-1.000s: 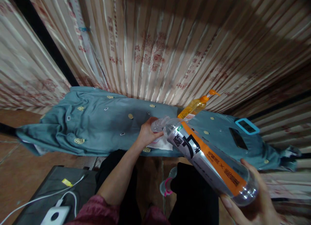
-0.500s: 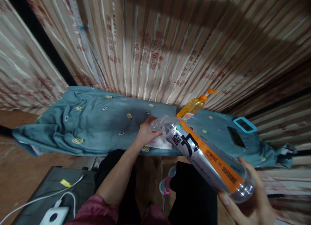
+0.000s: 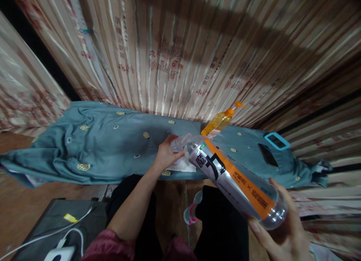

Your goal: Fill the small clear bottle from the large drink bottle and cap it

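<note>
My right hand grips the base of a large clear plastic bottle with an orange and black label, tilted so its mouth points away and down. My left hand holds a small clear plastic container right at the bottle's mouth, above a white tissue lying on the teal cloth. Whether liquid is flowing cannot be told.
An orange pump bottle stands behind the big bottle. A dark phone and a blue-framed device lie at the right of the cloth. Striped curtains hang behind. A power bank with white cables rests on a black case, lower left.
The view has drifted slightly, shifting everything left and up. Both hands keep the same hold, with the big bottle tilted at the small container.
</note>
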Demonstrator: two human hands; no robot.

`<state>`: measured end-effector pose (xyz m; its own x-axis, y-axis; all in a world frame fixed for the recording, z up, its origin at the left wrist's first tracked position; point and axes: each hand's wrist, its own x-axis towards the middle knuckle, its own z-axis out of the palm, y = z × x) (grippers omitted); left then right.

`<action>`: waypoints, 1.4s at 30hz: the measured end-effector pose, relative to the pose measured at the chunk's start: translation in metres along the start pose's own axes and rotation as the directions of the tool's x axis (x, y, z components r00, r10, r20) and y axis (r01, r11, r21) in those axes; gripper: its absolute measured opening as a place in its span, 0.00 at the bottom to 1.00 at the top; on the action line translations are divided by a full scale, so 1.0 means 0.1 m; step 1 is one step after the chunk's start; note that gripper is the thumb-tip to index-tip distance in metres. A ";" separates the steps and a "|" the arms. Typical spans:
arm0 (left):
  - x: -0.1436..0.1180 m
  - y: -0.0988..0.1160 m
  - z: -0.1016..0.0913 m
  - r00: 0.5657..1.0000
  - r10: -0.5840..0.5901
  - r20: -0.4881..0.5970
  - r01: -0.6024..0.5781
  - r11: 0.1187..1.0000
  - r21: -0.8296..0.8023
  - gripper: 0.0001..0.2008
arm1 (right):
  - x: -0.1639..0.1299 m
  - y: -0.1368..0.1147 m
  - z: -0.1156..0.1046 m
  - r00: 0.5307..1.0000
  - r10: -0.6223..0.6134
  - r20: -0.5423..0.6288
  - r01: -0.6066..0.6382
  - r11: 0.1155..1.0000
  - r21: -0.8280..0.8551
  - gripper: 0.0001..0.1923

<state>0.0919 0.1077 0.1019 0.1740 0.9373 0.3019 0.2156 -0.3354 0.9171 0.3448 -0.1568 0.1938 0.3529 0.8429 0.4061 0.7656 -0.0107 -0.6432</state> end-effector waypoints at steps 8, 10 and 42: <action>-0.02 -0.01 0.05 0.999 -0.009 -0.036 0.008 0.999 -0.031 0.25 | -0.08 0.08 -0.03 0.998 0.063 -0.002 -0.063 0.998 0.006 0.56; -0.03 -0.01 0.06 0.999 -0.008 -0.054 0.007 1.000 -0.029 0.25 | -0.09 0.11 -0.02 0.998 0.066 0.000 -0.066 0.998 0.019 0.56; -0.08 0.02 0.14 0.990 -0.088 -0.106 0.076 0.990 -0.116 0.28 | -0.10 0.21 -0.07 1.000 0.006 -0.024 -0.008 0.997 -0.083 0.52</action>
<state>0.1043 0.0986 0.0976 0.0512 0.9680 0.2458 0.1149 -0.2502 0.9614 0.3617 -0.1691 0.1809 0.3704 0.8297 0.4176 0.8047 -0.0621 -0.5904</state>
